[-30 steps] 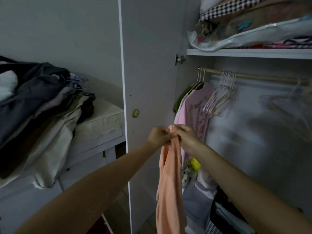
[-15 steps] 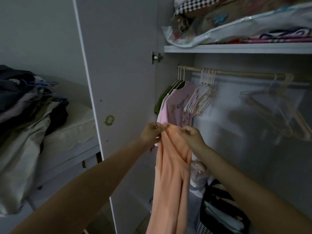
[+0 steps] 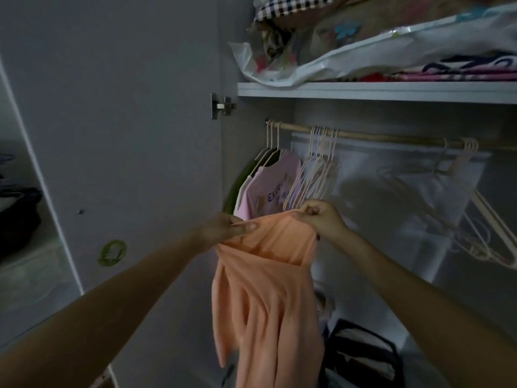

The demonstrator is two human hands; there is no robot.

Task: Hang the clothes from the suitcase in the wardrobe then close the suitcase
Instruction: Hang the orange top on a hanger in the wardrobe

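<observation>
The soft garment (image 3: pixel 268 298) is plain peach-orange. On the pale wooden rail (image 3: pixel 391 138), the hanging T-shirt (image 3: pixel 270 191) is light pink with purple lettering; left of it hangs a dark green garment (image 3: pixel 237 186). The bare plastic hangers (image 3: pixel 316 175) are cream. The wardrobe door (image 3: pixel 134 135) is grey-white with a round green sticker (image 3: pixel 112 252). Above the white shelf (image 3: pixel 377 91) lies black-and-white checked cloth (image 3: pixel 291 5).

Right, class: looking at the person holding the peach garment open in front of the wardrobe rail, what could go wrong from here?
1. The peach garment is held only by pinches of the left hand and right hand at its top edge; freeing one for a hanger could drop it.
2. The spare hangers hang bunched on the rail; pulling one may drag others off.
</observation>
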